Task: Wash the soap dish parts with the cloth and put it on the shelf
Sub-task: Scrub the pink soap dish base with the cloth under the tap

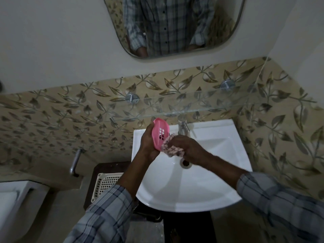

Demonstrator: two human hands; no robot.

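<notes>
Mirror (175,23), above the sink (201,186): cropped by the top edge. Cloth (172,149), over the sink: mostly hidden in the right hand (189,148). Basket (107,183), left of the sink: partly behind the left sleeve (108,211).

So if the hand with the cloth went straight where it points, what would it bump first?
The right hand points left, gripping the cloth. It would likely push the cloth into the pink soap dish part that the left hand holds; they look close to touching, though depth is unclear.
</notes>
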